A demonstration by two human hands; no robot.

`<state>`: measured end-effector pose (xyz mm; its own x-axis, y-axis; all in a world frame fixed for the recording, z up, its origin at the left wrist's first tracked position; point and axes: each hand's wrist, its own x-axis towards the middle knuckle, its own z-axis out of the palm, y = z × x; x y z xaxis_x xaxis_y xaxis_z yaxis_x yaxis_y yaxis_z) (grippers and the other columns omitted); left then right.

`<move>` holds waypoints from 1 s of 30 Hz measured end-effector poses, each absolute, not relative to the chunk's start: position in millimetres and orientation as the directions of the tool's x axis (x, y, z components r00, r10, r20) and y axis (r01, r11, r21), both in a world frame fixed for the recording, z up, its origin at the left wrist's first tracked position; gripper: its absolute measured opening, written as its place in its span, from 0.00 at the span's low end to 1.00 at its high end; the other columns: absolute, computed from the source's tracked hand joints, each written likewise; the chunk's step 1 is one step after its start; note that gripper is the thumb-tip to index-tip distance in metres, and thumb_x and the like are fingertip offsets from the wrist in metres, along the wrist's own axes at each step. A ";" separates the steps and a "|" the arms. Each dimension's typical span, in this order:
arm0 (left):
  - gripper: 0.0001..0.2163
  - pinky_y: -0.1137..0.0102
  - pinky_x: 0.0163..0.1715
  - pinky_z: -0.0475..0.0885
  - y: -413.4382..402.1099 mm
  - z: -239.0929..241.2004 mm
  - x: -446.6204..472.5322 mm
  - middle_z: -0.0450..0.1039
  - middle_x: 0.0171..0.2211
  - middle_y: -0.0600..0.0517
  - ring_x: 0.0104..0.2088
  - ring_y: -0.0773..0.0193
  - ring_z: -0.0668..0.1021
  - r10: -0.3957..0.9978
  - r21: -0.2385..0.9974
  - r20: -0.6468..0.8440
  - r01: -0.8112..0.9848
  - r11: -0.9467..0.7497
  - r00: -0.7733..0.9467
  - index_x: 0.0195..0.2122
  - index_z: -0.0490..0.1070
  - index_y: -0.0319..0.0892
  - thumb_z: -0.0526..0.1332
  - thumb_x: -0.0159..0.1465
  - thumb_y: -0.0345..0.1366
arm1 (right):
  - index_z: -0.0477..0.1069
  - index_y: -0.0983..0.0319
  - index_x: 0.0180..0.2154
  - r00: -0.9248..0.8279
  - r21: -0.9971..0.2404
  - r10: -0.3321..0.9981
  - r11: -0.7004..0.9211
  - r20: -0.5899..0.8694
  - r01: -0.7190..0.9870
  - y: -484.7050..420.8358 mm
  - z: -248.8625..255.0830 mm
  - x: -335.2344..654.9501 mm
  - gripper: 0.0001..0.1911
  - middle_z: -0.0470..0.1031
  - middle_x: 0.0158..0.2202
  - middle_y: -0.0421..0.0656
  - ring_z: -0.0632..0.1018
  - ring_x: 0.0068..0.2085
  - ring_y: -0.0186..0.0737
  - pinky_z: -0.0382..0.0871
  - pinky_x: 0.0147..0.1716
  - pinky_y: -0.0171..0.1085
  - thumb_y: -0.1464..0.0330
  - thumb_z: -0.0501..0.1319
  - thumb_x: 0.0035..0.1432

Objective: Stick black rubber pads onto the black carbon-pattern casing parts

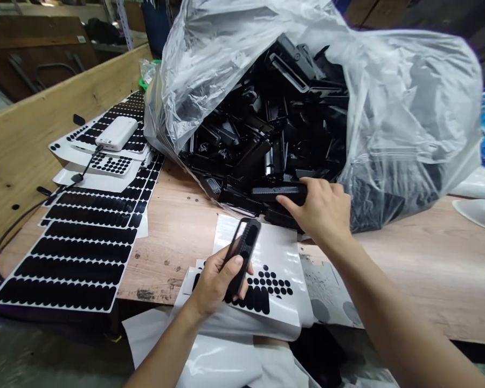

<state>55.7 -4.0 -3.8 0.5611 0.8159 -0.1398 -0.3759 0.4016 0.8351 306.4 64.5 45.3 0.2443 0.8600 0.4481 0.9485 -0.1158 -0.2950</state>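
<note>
My left hand (222, 277) is closed around a black plastic part (244, 248), long and narrow with a textured face, tilted above a white sticker sheet (281, 258). Black round and oval stickers (269, 280) remain on that sheet near the hand. At the mouth of a large clear plastic bag (408, 102), my right hand (325, 207) grips a similar black part (278, 191) between thumb and fingers. Many more black parts (262, 129) lie heaped inside the bag. The fingertips of my right hand are partly hidden behind its part.
On the left lie sheets of black stickers (76, 258), with a white power bank (117, 133) and its black cable (28, 210) on top. A wooden board (44, 118) edges the table's left side. White backing sheets (222, 361) hang over the front edge.
</note>
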 end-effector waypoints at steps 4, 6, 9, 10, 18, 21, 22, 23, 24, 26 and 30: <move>0.23 0.75 0.20 0.65 -3.7 -3.9 58.8 0.72 0.27 0.52 0.21 0.70 0.72 0.850 0.808 -0.151 -0.432 0.401 0.505 0.36 0.69 0.40 0.66 0.66 0.58 | 0.80 0.58 0.45 0.217 -0.447 0.909 -0.038 0.357 0.894 65.4 39.3 321.7 0.15 0.82 0.42 0.51 0.78 0.48 0.61 0.67 0.53 0.63 0.60 0.67 0.58; 0.25 0.74 0.22 0.68 -2.8 0.1 60.4 0.72 0.26 0.52 0.22 0.68 0.74 0.858 0.785 -0.174 -0.458 0.417 0.484 0.36 0.70 0.40 0.65 0.65 0.60 | 0.80 0.57 0.44 0.191 -0.563 0.907 0.059 0.376 0.824 52.7 44.0 320.7 0.12 0.82 0.44 0.48 0.80 0.48 0.54 0.72 0.53 0.56 0.64 0.64 0.59; 0.27 0.72 0.25 0.73 -1.3 8.8 62.1 0.73 0.26 0.51 0.24 0.66 0.76 0.861 0.730 -0.241 -0.502 0.464 0.447 0.36 0.71 0.39 0.68 0.61 0.62 | 0.82 0.54 0.43 0.149 -0.746 0.882 0.276 0.447 0.606 28.4 57.5 311.4 0.10 0.81 0.47 0.46 0.81 0.50 0.49 0.76 0.51 0.48 0.68 0.67 0.59; 0.28 0.72 0.26 0.75 -0.8 11.1 62.3 0.74 0.26 0.51 0.25 0.66 0.77 0.860 0.710 -0.263 -0.515 0.480 0.437 0.38 0.72 0.38 0.69 0.60 0.62 | 0.83 0.54 0.42 0.122 -0.789 0.881 0.338 0.457 0.513 21.3 62.2 306.4 0.09 0.81 0.45 0.45 0.81 0.49 0.47 0.77 0.48 0.46 0.67 0.69 0.58; 0.32 0.72 0.20 0.73 0.2 9.7 55.6 0.78 0.23 0.45 0.20 0.62 0.78 0.796 0.711 -0.266 -0.446 0.543 0.544 0.38 0.75 0.34 0.68 0.58 0.65 | 0.85 0.53 0.47 -0.307 -0.798 0.898 0.426 0.315 0.427 23.8 72.2 259.4 0.12 0.85 0.44 0.46 0.84 0.43 0.44 0.79 0.42 0.41 0.62 0.66 0.65; 0.26 0.74 0.18 0.69 0.4 10.9 54.7 0.82 0.33 0.43 0.20 0.66 0.77 0.833 0.748 -0.218 -0.460 0.478 0.509 0.43 0.73 0.37 0.75 0.55 0.52 | 0.81 0.54 0.55 -0.274 -0.674 0.905 0.425 0.325 0.604 30.9 65.9 262.6 0.19 0.84 0.45 0.45 0.83 0.39 0.42 0.77 0.40 0.40 0.66 0.63 0.64; 0.25 0.74 0.18 0.70 0.5 11.6 55.0 0.83 0.38 0.42 0.21 0.66 0.78 0.841 0.747 -0.217 -0.469 0.470 0.496 0.44 0.72 0.37 0.75 0.56 0.49 | 0.81 0.56 0.56 -0.241 -0.628 0.919 0.389 0.311 0.674 28.3 63.2 266.5 0.20 0.84 0.44 0.45 0.82 0.37 0.41 0.76 0.39 0.40 0.67 0.63 0.64; 0.24 0.74 0.19 0.71 0.7 12.1 55.5 0.83 0.41 0.41 0.22 0.67 0.78 0.845 0.742 -0.218 -0.480 0.468 0.488 0.45 0.72 0.37 0.75 0.57 0.48 | 0.81 0.56 0.54 -0.202 -0.590 0.937 0.337 0.284 0.733 22.8 60.1 271.1 0.18 0.84 0.42 0.45 0.82 0.35 0.42 0.75 0.38 0.41 0.67 0.62 0.64; 0.23 0.73 0.20 0.72 0.9 12.4 56.0 0.82 0.42 0.40 0.23 0.67 0.78 0.849 0.733 -0.219 -0.493 0.469 0.482 0.46 0.72 0.37 0.73 0.59 0.49 | 0.82 0.57 0.50 -0.164 -0.567 0.956 0.277 0.243 0.775 14.8 56.5 275.7 0.15 0.85 0.39 0.45 0.81 0.33 0.42 0.75 0.36 0.42 0.67 0.63 0.64; 0.22 0.73 0.21 0.72 0.9 12.3 57.3 0.82 0.41 0.41 0.23 0.68 0.77 0.857 0.716 -0.217 -0.520 0.466 0.468 0.46 0.72 0.37 0.71 0.62 0.50 | 0.83 0.57 0.40 -0.120 -0.554 0.986 0.165 0.118 0.816 -5.6 48.4 282.2 0.09 0.85 0.35 0.44 0.82 0.32 0.44 0.74 0.33 0.42 0.64 0.64 0.65; 0.22 0.72 0.21 0.73 -0.4 10.8 59.8 0.82 0.41 0.41 0.24 0.67 0.77 0.862 0.727 -0.215 -0.514 0.455 0.459 0.46 0.71 0.37 0.69 0.64 0.52 | 0.82 0.58 0.34 -0.078 -0.474 0.996 0.048 -0.045 0.879 -38.4 34.1 277.7 0.09 0.86 0.35 0.46 0.83 0.33 0.48 0.75 0.34 0.44 0.66 0.63 0.64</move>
<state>59.8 -0.4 10.8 0.4590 0.8620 -0.2149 -0.5138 0.4549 0.7274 277.7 -38.4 34.1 -0.0781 0.9959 -0.0447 0.8791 0.0477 -0.4742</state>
